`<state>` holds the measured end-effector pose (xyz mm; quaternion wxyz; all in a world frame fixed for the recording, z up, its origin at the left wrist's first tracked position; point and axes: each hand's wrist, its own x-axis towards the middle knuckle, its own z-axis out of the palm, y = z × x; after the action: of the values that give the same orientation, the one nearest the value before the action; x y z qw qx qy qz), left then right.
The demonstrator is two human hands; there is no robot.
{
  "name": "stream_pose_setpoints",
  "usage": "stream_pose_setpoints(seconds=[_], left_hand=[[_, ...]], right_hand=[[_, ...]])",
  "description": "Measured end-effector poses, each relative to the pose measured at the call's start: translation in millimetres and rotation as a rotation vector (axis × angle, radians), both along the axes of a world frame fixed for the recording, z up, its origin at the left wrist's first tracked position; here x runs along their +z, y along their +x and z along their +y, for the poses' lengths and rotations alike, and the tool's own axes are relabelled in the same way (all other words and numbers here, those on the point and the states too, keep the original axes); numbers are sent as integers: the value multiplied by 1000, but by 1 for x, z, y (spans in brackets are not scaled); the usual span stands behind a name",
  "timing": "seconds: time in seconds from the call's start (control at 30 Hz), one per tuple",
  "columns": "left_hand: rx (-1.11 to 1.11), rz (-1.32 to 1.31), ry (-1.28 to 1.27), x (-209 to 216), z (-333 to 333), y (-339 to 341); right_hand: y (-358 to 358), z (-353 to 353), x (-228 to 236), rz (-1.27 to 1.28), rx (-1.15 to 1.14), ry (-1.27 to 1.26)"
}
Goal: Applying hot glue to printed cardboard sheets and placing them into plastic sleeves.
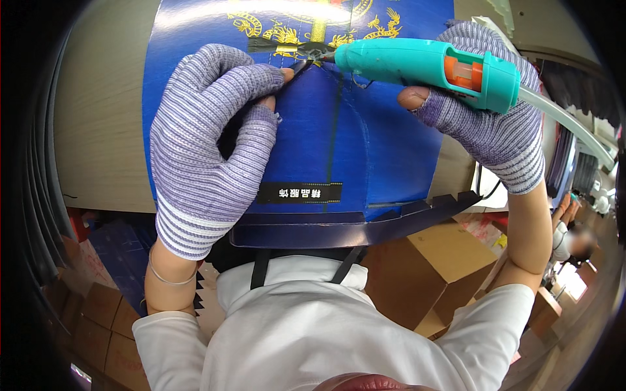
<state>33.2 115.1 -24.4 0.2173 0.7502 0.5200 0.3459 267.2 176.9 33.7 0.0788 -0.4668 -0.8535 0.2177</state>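
Note:
A blue printed cardboard sheet (398, 146) with gold dragon figures lies under both hands. Across its far part runs a black ribbon (270, 44), gathered like a knot or bow near the middle. My left hand (205, 133), in a purple-and-white striped glove with bare fingertips, pinches a loose end of this ribbon between thumb and fingers. My right hand (499, 140), gloved alike, is wrapped round a teal hot glue gun (398, 60); the handle is hidden. The gun's nozzle points left and meets the ribbon's gathered middle, or nearly so. A whitish glue stick (567, 117) trails from its back.
The sheet rests on a wooden table (98, 111); its dark notched flap (306, 236) hangs over the near edge. Brown cardboard boxes (424, 267) stand below at right, more boxes (107, 326) at lower left. Another person (564, 244) sits far right. Dark cloth hangs at left.

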Motion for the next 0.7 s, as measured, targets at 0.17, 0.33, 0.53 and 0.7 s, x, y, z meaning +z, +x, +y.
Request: stream_pose_setpoints(seconds=[0.17, 0.33, 0.53, 0.7], left_hand=[[-11, -16, 16, -1, 0, 0], [-19, -40, -6, -2, 0, 2], [-47, 16, 49, -1, -2, 1], [0, -18, 45, -8, -5, 2]], right_hand=[[8, -4, 4, -87, -24, -19], [16, -17, 17, -175, 11, -231], [54, -19, 49, -137, -45, -512], [103, -24, 79, -292, -440, -586]])
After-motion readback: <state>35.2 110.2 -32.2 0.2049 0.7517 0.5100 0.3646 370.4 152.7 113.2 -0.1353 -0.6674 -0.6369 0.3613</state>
